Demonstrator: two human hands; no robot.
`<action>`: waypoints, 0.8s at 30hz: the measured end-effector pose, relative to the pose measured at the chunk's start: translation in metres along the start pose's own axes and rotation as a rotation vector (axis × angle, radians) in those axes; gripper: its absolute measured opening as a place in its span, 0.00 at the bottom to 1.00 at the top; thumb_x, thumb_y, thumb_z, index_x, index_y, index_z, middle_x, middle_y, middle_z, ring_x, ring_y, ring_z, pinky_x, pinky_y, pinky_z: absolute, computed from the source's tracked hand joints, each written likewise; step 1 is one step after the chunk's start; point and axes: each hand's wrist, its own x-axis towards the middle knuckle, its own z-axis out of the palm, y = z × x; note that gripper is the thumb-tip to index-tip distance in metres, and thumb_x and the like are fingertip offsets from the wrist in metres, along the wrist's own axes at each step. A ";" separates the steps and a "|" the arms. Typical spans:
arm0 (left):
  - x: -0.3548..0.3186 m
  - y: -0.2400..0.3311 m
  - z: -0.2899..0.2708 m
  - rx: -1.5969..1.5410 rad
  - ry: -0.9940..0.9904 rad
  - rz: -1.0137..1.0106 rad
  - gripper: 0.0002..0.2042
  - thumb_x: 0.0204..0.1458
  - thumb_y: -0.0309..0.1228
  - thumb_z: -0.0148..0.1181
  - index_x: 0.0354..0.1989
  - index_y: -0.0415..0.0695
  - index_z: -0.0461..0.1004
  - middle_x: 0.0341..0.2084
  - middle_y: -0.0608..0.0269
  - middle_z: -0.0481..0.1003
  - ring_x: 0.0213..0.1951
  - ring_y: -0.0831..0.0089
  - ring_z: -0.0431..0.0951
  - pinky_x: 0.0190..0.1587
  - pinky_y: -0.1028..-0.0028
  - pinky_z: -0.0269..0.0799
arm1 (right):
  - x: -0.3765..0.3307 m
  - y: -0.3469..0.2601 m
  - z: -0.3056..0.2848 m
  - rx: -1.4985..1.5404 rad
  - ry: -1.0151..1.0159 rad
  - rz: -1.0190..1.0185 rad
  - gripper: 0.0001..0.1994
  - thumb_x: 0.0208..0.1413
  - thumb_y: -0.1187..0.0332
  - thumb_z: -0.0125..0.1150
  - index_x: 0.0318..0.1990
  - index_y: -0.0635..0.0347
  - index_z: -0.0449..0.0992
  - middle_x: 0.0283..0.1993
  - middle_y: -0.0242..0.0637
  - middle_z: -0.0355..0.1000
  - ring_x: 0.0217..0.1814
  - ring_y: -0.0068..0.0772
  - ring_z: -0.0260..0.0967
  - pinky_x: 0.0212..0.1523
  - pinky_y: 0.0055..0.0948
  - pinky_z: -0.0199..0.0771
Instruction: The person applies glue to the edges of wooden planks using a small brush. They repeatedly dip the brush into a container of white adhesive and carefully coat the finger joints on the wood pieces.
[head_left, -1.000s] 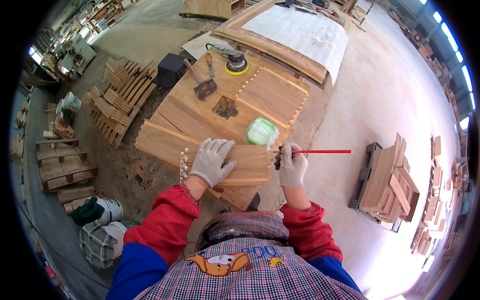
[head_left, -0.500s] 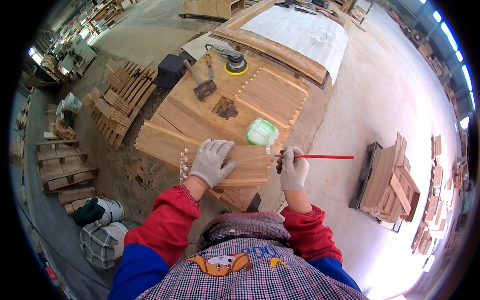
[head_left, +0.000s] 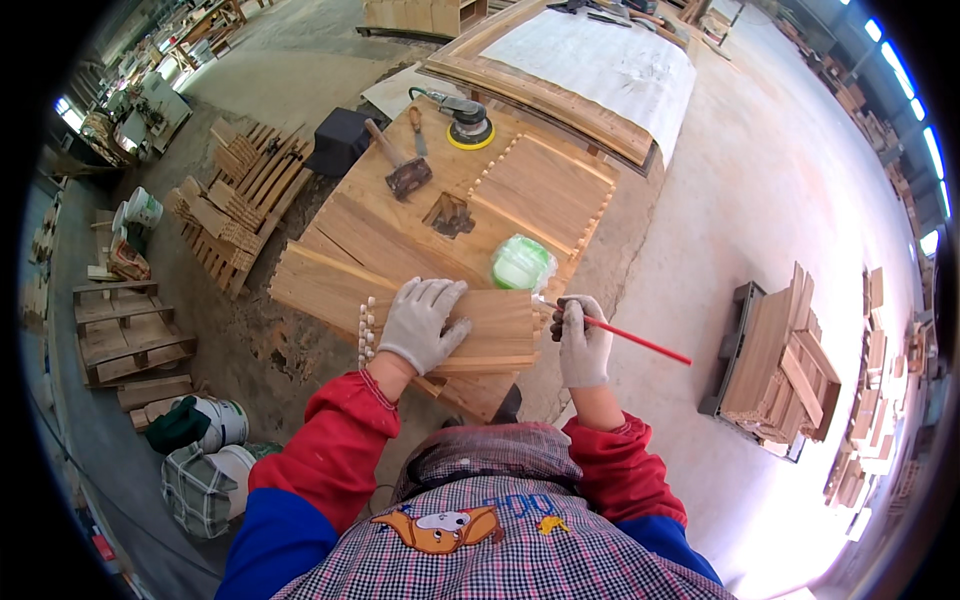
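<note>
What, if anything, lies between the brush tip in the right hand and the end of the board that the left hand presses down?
Nothing visible does. The right hand holds the red-handled brush with its tip at the board's right end; the left hand rests flat further left, and the green tub sits behind.

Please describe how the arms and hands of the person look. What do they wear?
Both the left hand and the right hand wear light grey knit work gloves. Each arm has a red sleeve that turns blue near the shoulder.

Matt bare wood panel (head_left: 490, 325), cloth gloves
</note>
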 end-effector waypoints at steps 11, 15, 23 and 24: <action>0.000 0.000 0.000 0.005 -0.008 -0.002 0.26 0.55 0.45 0.61 0.60 0.44 0.72 0.54 0.54 0.74 0.59 0.57 0.72 0.68 0.54 0.58 | -0.008 -0.001 -0.009 0.092 -0.027 0.030 0.09 0.69 0.69 0.50 0.44 0.64 0.74 0.33 0.34 0.72 0.31 0.24 0.71 0.35 0.25 0.75; 0.000 0.000 0.000 0.011 -0.012 -0.002 0.26 0.56 0.45 0.60 0.60 0.44 0.72 0.55 0.54 0.74 0.59 0.57 0.71 0.68 0.54 0.58 | -0.006 0.006 -0.013 0.000 -0.089 0.026 0.08 0.69 0.69 0.49 0.44 0.64 0.73 0.33 0.34 0.73 0.31 0.23 0.70 0.34 0.25 0.74; 0.000 0.001 -0.001 0.004 -0.006 0.001 0.26 0.55 0.45 0.60 0.59 0.44 0.72 0.54 0.54 0.74 0.59 0.56 0.72 0.68 0.54 0.58 | -0.005 -0.001 -0.002 0.123 -0.050 0.049 0.09 0.69 0.68 0.50 0.44 0.64 0.74 0.35 0.34 0.73 0.33 0.23 0.70 0.36 0.25 0.75; 0.000 0.000 -0.001 0.002 -0.007 -0.001 0.26 0.55 0.45 0.60 0.59 0.44 0.72 0.54 0.54 0.74 0.59 0.56 0.72 0.68 0.54 0.58 | -0.004 -0.001 -0.002 0.122 -0.050 0.038 0.09 0.69 0.68 0.50 0.44 0.64 0.74 0.35 0.34 0.73 0.33 0.23 0.70 0.37 0.25 0.75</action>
